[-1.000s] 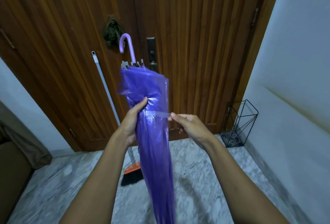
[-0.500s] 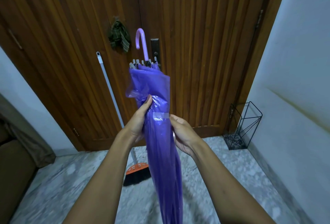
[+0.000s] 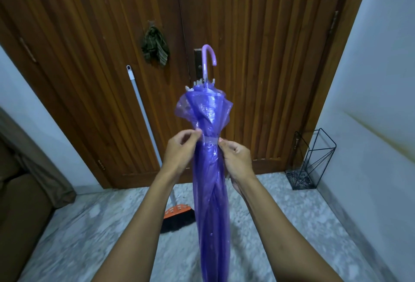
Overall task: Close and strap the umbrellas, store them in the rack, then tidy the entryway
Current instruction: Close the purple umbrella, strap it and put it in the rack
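Broom [image 3: 146,120] leans on door [image 3: 258,79], bristles on floor [image 3: 89,225], just left of umbrella. Left hand [image 3: 179,149]: grip pinched on strap [image 3: 210,141] at umbrella's left side. Purple umbrella [image 3: 210,192] closed, upright, hook handle up, held mid-air before door; strap wraps canopy below flared top. Right hand [image 3: 235,160]: grip pinched on strap's right end. Wire rack [image 3: 299,179] on floor by right wall, well apart.

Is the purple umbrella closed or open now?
Closed. The umbrella canopy is gathered around the shaft, and a strap circles it between the left hand and right hand.
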The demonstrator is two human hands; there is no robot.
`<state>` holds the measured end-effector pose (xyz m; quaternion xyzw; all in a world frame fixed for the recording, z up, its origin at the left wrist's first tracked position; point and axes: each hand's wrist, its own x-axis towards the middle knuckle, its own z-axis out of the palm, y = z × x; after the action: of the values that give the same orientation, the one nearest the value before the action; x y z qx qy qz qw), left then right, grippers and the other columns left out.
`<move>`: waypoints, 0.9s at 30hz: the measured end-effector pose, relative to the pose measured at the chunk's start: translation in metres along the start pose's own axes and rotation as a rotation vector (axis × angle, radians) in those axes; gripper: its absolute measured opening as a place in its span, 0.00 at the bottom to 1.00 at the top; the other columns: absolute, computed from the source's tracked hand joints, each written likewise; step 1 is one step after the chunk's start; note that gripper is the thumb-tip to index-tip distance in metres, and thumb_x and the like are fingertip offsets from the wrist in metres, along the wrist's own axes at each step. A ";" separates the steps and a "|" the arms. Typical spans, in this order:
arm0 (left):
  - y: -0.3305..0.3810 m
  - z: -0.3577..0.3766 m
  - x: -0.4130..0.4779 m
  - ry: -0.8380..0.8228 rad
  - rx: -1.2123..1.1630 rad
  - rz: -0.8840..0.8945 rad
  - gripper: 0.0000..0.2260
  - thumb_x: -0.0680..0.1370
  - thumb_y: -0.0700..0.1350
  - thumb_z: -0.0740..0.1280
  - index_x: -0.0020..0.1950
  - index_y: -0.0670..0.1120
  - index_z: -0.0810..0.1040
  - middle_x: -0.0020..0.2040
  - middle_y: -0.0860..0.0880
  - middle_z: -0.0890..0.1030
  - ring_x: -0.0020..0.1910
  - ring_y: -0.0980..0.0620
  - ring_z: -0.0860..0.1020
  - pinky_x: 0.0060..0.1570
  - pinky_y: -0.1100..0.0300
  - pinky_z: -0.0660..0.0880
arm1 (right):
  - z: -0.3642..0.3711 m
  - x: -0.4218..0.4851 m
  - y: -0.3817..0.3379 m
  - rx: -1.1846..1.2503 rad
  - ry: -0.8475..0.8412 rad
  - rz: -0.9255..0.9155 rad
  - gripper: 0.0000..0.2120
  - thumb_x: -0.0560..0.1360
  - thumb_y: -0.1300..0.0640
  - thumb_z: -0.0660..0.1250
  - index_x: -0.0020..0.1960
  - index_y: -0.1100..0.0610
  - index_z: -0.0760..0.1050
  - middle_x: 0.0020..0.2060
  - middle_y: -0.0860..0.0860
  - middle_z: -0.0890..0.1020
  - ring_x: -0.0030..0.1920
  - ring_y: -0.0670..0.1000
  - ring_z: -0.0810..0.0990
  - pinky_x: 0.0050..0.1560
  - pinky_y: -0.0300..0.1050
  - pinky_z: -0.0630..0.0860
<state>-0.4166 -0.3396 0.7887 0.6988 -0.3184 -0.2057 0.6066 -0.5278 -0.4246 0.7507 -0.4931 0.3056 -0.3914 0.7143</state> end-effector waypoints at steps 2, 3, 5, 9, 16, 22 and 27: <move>-0.003 -0.004 -0.004 -0.272 0.038 -0.017 0.18 0.74 0.52 0.73 0.63 0.55 0.78 0.57 0.55 0.82 0.53 0.58 0.82 0.51 0.60 0.78 | -0.002 0.002 -0.002 0.013 0.019 0.008 0.11 0.78 0.57 0.69 0.53 0.64 0.82 0.40 0.57 0.85 0.29 0.43 0.81 0.27 0.34 0.75; -0.007 -0.004 -0.006 -0.357 0.077 -0.017 0.24 0.73 0.51 0.74 0.67 0.58 0.74 0.60 0.57 0.81 0.56 0.59 0.81 0.53 0.61 0.78 | -0.002 0.002 -0.003 0.024 0.007 0.013 0.11 0.78 0.56 0.70 0.53 0.64 0.83 0.40 0.57 0.86 0.31 0.45 0.82 0.29 0.37 0.77; -0.011 -0.001 -0.009 -0.354 0.095 0.020 0.27 0.73 0.47 0.75 0.69 0.58 0.71 0.59 0.57 0.82 0.57 0.58 0.81 0.55 0.60 0.78 | 0.002 0.001 -0.003 0.019 -0.049 0.016 0.11 0.77 0.56 0.70 0.52 0.63 0.83 0.42 0.57 0.87 0.38 0.49 0.84 0.39 0.44 0.82; -0.015 -0.007 -0.009 -0.251 -0.041 0.049 0.19 0.75 0.41 0.72 0.62 0.56 0.76 0.55 0.51 0.84 0.54 0.51 0.83 0.54 0.53 0.80 | 0.003 -0.001 -0.006 0.035 -0.207 0.044 0.13 0.80 0.56 0.66 0.58 0.65 0.81 0.51 0.59 0.86 0.51 0.54 0.86 0.53 0.51 0.83; -0.015 -0.005 -0.016 -0.245 -0.382 -0.076 0.23 0.76 0.36 0.70 0.68 0.49 0.70 0.50 0.44 0.85 0.43 0.48 0.84 0.41 0.57 0.81 | -0.003 0.005 -0.011 -0.029 -0.131 0.052 0.12 0.77 0.56 0.70 0.56 0.62 0.82 0.43 0.51 0.87 0.38 0.44 0.84 0.40 0.34 0.79; -0.009 -0.010 -0.018 -0.319 -0.462 -0.066 0.18 0.76 0.37 0.70 0.60 0.52 0.69 0.44 0.44 0.85 0.37 0.49 0.83 0.38 0.56 0.81 | -0.006 0.003 -0.016 0.039 -0.173 0.173 0.16 0.73 0.51 0.74 0.57 0.59 0.83 0.46 0.53 0.86 0.43 0.49 0.84 0.36 0.43 0.80; -0.008 -0.012 -0.012 -0.330 -0.344 -0.111 0.12 0.75 0.46 0.72 0.55 0.50 0.73 0.54 0.43 0.80 0.44 0.48 0.82 0.48 0.51 0.80 | -0.004 -0.006 -0.030 0.142 -0.219 0.143 0.07 0.78 0.59 0.68 0.53 0.63 0.76 0.36 0.56 0.86 0.30 0.47 0.83 0.28 0.40 0.79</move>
<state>-0.4156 -0.3222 0.7821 0.5586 -0.3346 -0.4012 0.6442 -0.5413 -0.4274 0.7777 -0.4581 0.2315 -0.3041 0.8026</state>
